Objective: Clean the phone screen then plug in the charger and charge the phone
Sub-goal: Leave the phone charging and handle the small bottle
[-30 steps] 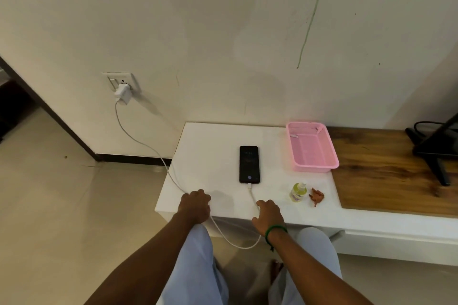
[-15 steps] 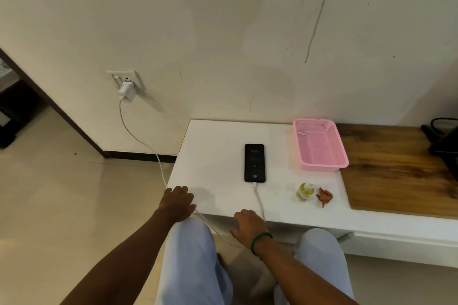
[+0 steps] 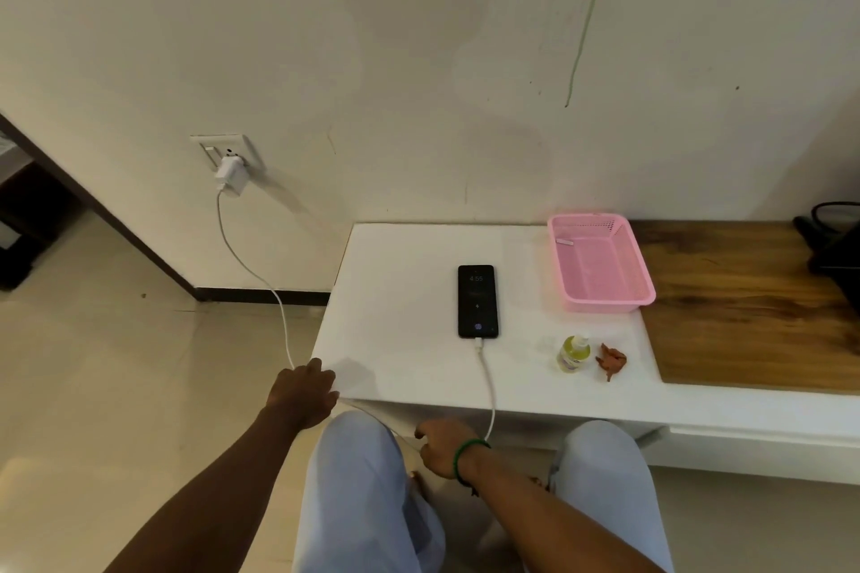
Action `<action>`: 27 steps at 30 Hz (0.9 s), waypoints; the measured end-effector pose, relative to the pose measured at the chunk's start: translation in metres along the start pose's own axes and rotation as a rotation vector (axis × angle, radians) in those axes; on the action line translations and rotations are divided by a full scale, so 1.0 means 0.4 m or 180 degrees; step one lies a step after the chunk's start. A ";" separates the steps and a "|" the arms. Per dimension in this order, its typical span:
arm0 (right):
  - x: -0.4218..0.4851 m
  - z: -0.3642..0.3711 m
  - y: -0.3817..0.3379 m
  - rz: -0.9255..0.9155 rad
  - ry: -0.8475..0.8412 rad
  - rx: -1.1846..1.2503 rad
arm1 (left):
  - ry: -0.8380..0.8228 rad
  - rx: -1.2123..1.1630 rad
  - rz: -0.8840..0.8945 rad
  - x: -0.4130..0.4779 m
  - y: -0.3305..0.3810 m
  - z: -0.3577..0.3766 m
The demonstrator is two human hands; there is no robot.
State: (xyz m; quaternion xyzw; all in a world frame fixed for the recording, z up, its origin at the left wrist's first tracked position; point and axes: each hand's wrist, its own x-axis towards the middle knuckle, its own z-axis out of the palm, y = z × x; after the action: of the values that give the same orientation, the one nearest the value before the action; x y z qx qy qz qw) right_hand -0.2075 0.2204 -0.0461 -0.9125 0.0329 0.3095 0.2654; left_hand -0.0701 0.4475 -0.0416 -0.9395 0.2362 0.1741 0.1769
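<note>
Phone flat on the white table, face up, screen lit. I read a clock and a small bolt icon on it.

Cable is seated in the phone's near end and drops over the table edge just below the phone.

Right hand is below the phone, under the table edge and between the knees, with a green band at the wrist. Its fingers are curled down around the cable's slack, which enters the hand from both sides.

Left hand is down-left of the phone, at the table's near corner, fingers loosely bent over the cable. I cannot tell whether it pinches the cable or only lies on it.

Charger is far up-left of the phone, plugged into the wall socket. The cable hangs from it to the left hand.

Pink basket stands right of the phone, apart from it. Bottle is upright, down-right of the phone, with a crumpled brown cloth just beside it on the far side from the phone.
</note>
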 end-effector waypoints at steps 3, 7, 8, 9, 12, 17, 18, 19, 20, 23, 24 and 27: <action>0.002 0.000 0.000 -0.0014 -0.0009 -0.0036 | 0.0015 -0.0163 -0.0180 -0.004 0.004 -0.002; 0.009 0.003 -0.002 -0.0029 0.0201 -0.0375 | 0.0065 -0.0660 -0.0622 -0.016 0.015 0.005; 0.010 0.004 -0.004 -0.0028 0.0244 -0.0458 | 0.0097 -0.0897 -0.0725 -0.017 0.017 0.007; 0.011 0.003 -0.005 -0.0019 0.0274 -0.0529 | 0.0132 -0.1132 -0.0802 -0.016 0.019 0.007; 0.017 0.006 -0.004 0.0058 0.0318 -0.0592 | 0.0229 -0.1603 -0.0919 -0.006 0.030 -0.001; 0.028 0.006 0.001 0.0112 0.0256 -0.0478 | 0.0140 -0.1888 -0.0948 0.009 0.050 -0.019; 0.029 0.006 0.002 0.0107 0.0247 -0.0479 | 0.0130 -0.1949 -0.0958 0.011 0.051 -0.020; 0.030 0.006 0.003 0.0106 0.0242 -0.0471 | 0.0136 -0.2052 -0.0994 0.013 0.052 -0.021; 0.031 0.006 0.005 0.0110 0.0245 -0.0445 | 0.0155 -0.2174 -0.1046 0.014 0.052 -0.022; 0.032 -0.002 0.008 0.0102 0.0302 -0.0291 | 0.0209 -0.2419 -0.1186 0.020 0.051 -0.022; 0.032 -0.008 0.008 0.0108 0.0347 -0.0221 | 0.0199 -0.2467 -0.1231 0.022 0.051 -0.024; 0.033 -0.029 0.005 0.0136 0.0464 0.0061 | 0.0180 -0.2462 -0.1295 0.026 0.060 -0.038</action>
State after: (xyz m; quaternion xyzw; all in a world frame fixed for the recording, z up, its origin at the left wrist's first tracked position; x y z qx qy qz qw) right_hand -0.1909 0.2141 -0.0472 -0.9291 0.0746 0.2476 0.2643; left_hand -0.0700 0.4175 -0.0387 -0.9684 -0.0315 0.1856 -0.1638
